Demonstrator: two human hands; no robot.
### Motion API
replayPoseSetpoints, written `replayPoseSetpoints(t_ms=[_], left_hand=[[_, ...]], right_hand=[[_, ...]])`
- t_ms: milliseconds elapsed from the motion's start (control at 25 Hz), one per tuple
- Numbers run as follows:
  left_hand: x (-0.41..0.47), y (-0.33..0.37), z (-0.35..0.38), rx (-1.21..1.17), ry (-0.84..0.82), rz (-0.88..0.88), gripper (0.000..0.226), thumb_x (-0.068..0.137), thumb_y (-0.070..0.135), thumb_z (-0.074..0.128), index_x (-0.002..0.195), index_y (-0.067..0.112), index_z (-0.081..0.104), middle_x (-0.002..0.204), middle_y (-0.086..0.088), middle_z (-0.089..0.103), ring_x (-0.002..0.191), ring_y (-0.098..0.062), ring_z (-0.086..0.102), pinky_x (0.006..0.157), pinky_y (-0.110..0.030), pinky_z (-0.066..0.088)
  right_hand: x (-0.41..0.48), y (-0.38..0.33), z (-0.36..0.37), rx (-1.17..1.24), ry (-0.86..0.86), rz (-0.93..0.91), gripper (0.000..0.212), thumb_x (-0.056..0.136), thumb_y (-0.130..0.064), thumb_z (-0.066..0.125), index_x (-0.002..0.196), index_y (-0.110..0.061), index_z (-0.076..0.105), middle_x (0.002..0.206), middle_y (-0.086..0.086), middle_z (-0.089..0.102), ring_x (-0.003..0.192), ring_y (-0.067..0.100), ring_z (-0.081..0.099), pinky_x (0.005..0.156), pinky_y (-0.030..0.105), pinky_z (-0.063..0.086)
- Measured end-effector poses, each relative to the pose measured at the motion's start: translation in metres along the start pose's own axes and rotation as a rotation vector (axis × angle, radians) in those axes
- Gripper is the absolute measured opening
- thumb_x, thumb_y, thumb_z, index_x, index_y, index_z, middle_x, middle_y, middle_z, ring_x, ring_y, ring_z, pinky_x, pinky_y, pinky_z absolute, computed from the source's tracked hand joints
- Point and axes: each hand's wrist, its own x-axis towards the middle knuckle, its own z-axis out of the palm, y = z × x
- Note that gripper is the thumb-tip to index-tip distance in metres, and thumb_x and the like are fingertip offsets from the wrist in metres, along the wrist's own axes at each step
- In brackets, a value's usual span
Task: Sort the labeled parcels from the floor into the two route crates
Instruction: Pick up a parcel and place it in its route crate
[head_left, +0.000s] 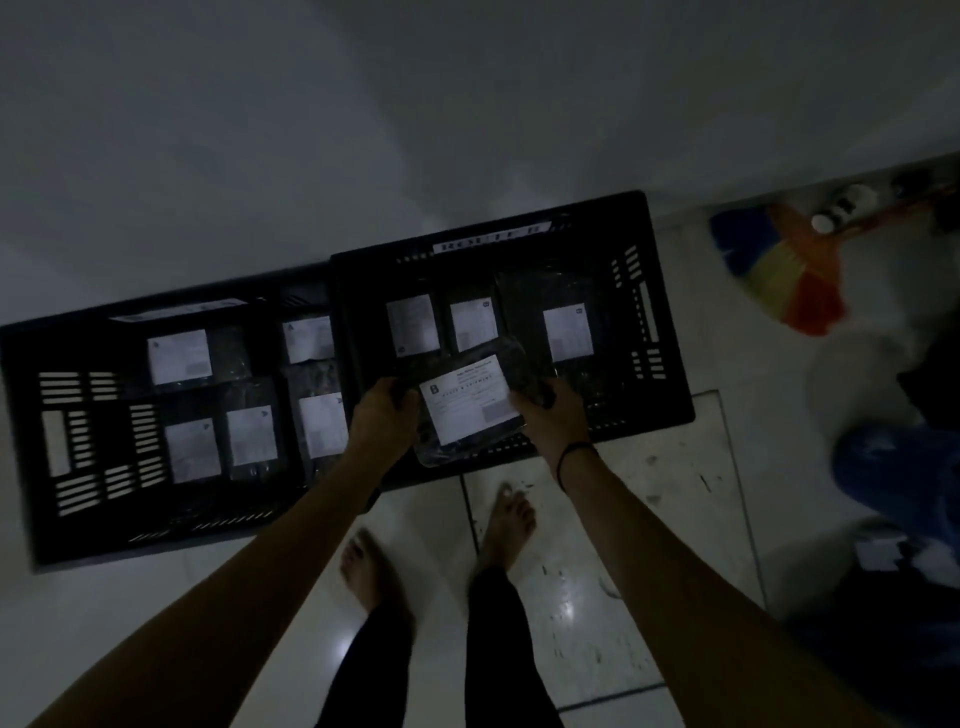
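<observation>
Two black slotted crates stand side by side against a white wall: the left crate (78, 441) and the right crate (654, 332), which carries a strip label on its far rim. Both hold several dark parcels with white labels. I hold one dark parcel (470, 402), its white label marked B facing up, over the near edge of the right crate. My left hand (384, 415) grips its left side and my right hand (545, 421) grips its right side. The scene is dim.
My bare feet (509, 514) stand on white floor tiles just before the crates. To the right lie a colourful brush or broom (784, 280), a white round object (862, 384), blue material (904, 473) and a dark heap with a labelled item (878, 553).
</observation>
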Motion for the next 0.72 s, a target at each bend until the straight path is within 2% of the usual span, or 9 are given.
replayPoseSetpoints(t_ms=[120, 200, 280, 360, 440, 480, 560, 640, 720], left_hand=[[0.039, -0.014, 0.035, -0.235, -0.021, -0.251, 0.049, 0.091, 0.031, 0.061, 0.129, 0.003, 0.051, 0.113, -0.012, 0.064, 0.081, -0.019, 0.061, 0.057, -0.028, 0.053], [0.064, -0.017, 0.052, -0.516, -0.016, -0.421, 0.042, 0.089, 0.024, 0.064, 0.124, 0.002, 0.054, 0.110, -0.016, 0.064, 0.086, -0.026, 0.064, 0.060, -0.038, 0.058], [0.092, -0.029, 0.068, -0.662, 0.057, -0.492, 0.030, 0.093, 0.014, 0.060, 0.120, 0.003, 0.055, 0.107, -0.015, 0.063, 0.084, -0.027, 0.063, 0.056, -0.033, 0.054], [0.115, -0.043, 0.079, -0.678, 0.102, -0.506, 0.034, 0.092, 0.013, 0.060, 0.124, 0.001, 0.055, 0.111, -0.016, 0.064, 0.090, -0.031, 0.065, 0.065, -0.036, 0.057], [0.135, -0.059, 0.090, -0.663, 0.121, -0.524, 0.036, 0.091, 0.012, 0.060, 0.126, 0.002, 0.057, 0.111, -0.019, 0.066, 0.095, -0.035, 0.066, 0.076, -0.040, 0.059], [0.142, -0.065, 0.094, -0.677, 0.127, -0.533, 0.034, 0.090, 0.010, 0.059, 0.122, 0.001, 0.059, 0.108, -0.019, 0.067, 0.094, -0.035, 0.066, 0.074, -0.038, 0.058], [0.153, -0.074, 0.103, -0.710, 0.142, -0.525, 0.030, 0.089, 0.006, 0.055, 0.118, -0.002, 0.058, 0.104, -0.016, 0.066, 0.094, -0.034, 0.065, 0.067, -0.031, 0.054], [0.153, -0.073, 0.110, -0.775, 0.155, -0.466, 0.033, 0.091, 0.001, 0.052, 0.123, -0.003, 0.055, 0.105, -0.013, 0.062, 0.094, -0.029, 0.061, 0.068, -0.029, 0.051], [0.141, -0.062, 0.112, -0.751, 0.189, -0.410, 0.032, 0.093, 0.000, 0.052, 0.123, -0.006, 0.055, 0.104, -0.013, 0.060, 0.091, -0.028, 0.059, 0.068, -0.030, 0.051]], right_hand=[[0.063, -0.011, 0.010, -0.123, -0.081, -0.068, 0.016, 0.088, -0.016, 0.067, 0.103, -0.018, 0.066, 0.102, 0.010, 0.066, 0.100, 0.028, 0.061, 0.081, 0.032, 0.053], [0.106, -0.022, 0.032, -0.253, -0.150, -0.166, 0.021, 0.090, -0.017, 0.062, 0.110, -0.021, 0.065, 0.113, 0.013, 0.066, 0.106, 0.030, 0.061, 0.088, 0.035, 0.052], [0.148, -0.030, 0.062, -0.404, -0.198, -0.258, 0.033, 0.092, -0.016, 0.056, 0.125, -0.018, 0.060, 0.123, 0.015, 0.061, 0.113, 0.033, 0.057, 0.096, 0.038, 0.050], [0.176, -0.041, 0.092, -0.457, -0.262, -0.308, 0.041, 0.096, -0.012, 0.051, 0.137, -0.012, 0.050, 0.135, 0.016, 0.053, 0.123, 0.032, 0.051, 0.101, 0.033, 0.042], [0.196, -0.043, 0.116, -0.454, -0.291, -0.335, 0.044, 0.097, -0.009, 0.052, 0.140, -0.006, 0.044, 0.138, 0.014, 0.050, 0.127, 0.028, 0.047, 0.100, 0.024, 0.037], [0.205, -0.041, 0.125, -0.457, -0.293, -0.349, 0.044, 0.096, -0.007, 0.053, 0.140, -0.006, 0.044, 0.136, 0.013, 0.051, 0.126, 0.027, 0.048, 0.098, 0.023, 0.038], [0.219, -0.030, 0.136, -0.461, -0.313, -0.371, 0.046, 0.094, -0.009, 0.057, 0.139, -0.007, 0.044, 0.133, 0.012, 0.053, 0.122, 0.026, 0.051, 0.100, 0.026, 0.041], [0.230, -0.018, 0.136, -0.429, -0.323, -0.330, 0.052, 0.092, -0.016, 0.062, 0.140, -0.011, 0.043, 0.130, 0.007, 0.054, 0.121, 0.022, 0.052, 0.104, 0.032, 0.043], [0.232, -0.005, 0.132, -0.434, -0.332, -0.276, 0.046, 0.092, -0.017, 0.061, 0.136, -0.012, 0.047, 0.125, 0.001, 0.055, 0.119, 0.019, 0.053, 0.103, 0.036, 0.046]])
